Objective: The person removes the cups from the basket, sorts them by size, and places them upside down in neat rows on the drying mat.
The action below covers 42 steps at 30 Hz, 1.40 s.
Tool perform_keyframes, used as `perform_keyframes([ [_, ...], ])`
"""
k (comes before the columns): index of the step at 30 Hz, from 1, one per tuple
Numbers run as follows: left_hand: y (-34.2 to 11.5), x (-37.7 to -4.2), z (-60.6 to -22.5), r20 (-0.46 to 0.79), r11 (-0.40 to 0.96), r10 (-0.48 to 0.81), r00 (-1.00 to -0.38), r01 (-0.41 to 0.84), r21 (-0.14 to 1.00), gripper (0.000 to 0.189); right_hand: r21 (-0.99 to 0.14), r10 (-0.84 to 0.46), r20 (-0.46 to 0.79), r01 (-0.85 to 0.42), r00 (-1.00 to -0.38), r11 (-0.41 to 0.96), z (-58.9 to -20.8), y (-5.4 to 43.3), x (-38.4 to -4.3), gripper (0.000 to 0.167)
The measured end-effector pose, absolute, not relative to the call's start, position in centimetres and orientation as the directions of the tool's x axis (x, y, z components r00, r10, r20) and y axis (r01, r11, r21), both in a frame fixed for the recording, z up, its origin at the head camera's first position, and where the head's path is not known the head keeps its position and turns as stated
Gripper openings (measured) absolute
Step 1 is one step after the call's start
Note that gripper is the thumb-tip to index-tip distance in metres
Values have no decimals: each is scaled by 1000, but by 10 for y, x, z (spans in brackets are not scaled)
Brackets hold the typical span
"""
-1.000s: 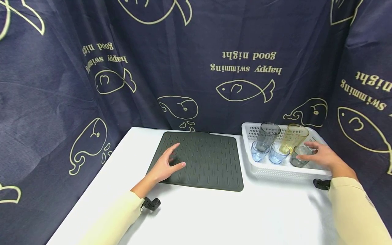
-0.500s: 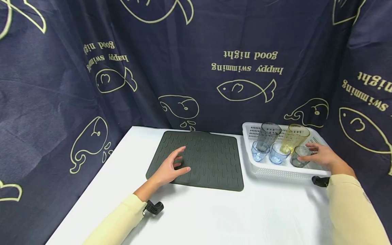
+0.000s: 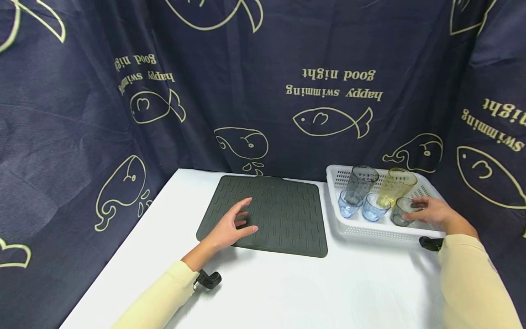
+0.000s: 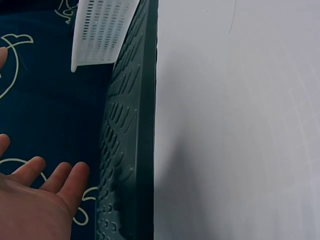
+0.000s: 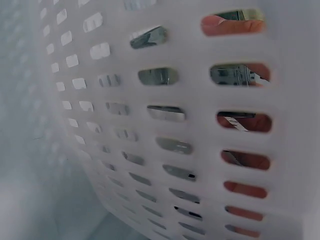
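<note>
My right hand (image 3: pixel 435 212) reaches into the white plastic basket (image 3: pixel 370 230) and grips a small grey glass (image 3: pixel 398 214) at the basket's front right, thumb on the near side and fingers behind the rim. Through the slots of the basket wall (image 5: pixel 195 95), the right wrist view shows parts of that hand. Over the left part of a dark grey ridged mat (image 3: pixel 283 214) is my left hand (image 3: pixel 228 230), fingers spread and nothing in its grasp. In the left wrist view the left palm (image 4: pixel 35 205) and fingers appear beside the mat's edge (image 4: pixel 145 150).
Also in the basket are two small blue glasses (image 3: pixel 350 205) along the front, with a tall grey glass (image 3: pixel 361 180) and a tall yellow glass (image 3: pixel 396 185) behind. A white table (image 3: pixel 296 292) lies under everything, and a dark blue curtain (image 3: pixel 246 82) encloses the back and sides.
My left hand has shifted slightly right over the mat. My right hand has stayed at the small grey glass, its fingers drawn a little closer. The glasses stand where they were.
</note>
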<state>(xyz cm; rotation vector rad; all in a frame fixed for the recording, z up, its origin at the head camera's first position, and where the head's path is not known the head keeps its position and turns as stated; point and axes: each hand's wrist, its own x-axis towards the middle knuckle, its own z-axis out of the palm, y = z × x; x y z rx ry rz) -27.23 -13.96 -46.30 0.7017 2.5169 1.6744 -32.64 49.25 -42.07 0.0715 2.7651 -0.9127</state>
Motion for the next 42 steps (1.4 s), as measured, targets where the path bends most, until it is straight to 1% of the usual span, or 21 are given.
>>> perform_keyframes([
  [7, -134, -275, -467, 210, 288, 388, -897, 334, 897, 85, -576, -15, -212, 113, -977, 809, -422, 493, -325, 105],
  [11, -131, -274, -467, 213, 286, 384, -898, 335, 898, 86, -574, -16, -196, 101, -981, 812, -420, 493, -323, 101],
  [17, -127, -263, -450, 211, 273, 390, -896, 331, 903, 84, -546, -12, -135, 65, -991, 835, -414, 491, -319, 96],
  [21, -125, -256, -441, 215, 262, 396, -893, 334, 905, 82, -540, -5, -116, 59, -993, 839, -411, 491, -316, 98],
  [27, -122, -257, -443, 219, 241, 402, -889, 334, 911, 83, -524, 5, -80, 46, -997, 851, -410, 489, -308, 100],
  [33, -118, -259, -445, 226, 225, 406, -885, 336, 914, 83, -548, -6, -2, -4, -1000, 837, -405, 482, -300, 94],
  [39, -113, -256, -440, 230, 209, 410, -882, 337, 918, 81, -604, -32, 83, -76, -996, 793, -403, 475, -291, 87],
  [42, -111, -259, -441, 233, 209, 419, -878, 343, 916, 82, -621, -28, 116, -95, -993, 778, -405, 471, -289, 86],
])
